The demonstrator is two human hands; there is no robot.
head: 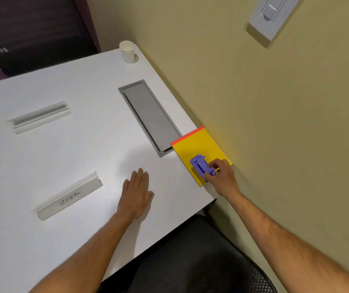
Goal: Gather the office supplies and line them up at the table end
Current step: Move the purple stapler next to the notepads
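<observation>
A yellow notepad (197, 148) with a red top strip lies at the right edge of the white table (74, 157), against the wall. A small purple hole punch (200, 164) rests on the pad. My right hand (222, 176) grips the punch at its near end with thumb and fingers. Flat on the table to the left of the pad lies my left hand (136, 192), palm down, fingers together, holding nothing.
A grey cable hatch (150, 117) is set into the table beside the pad. A white paper cup (127, 52) stands at the far corner. Two folded name cards (69, 196) (40, 117) lie on the left. A black chair (190, 261) sits below the table edge.
</observation>
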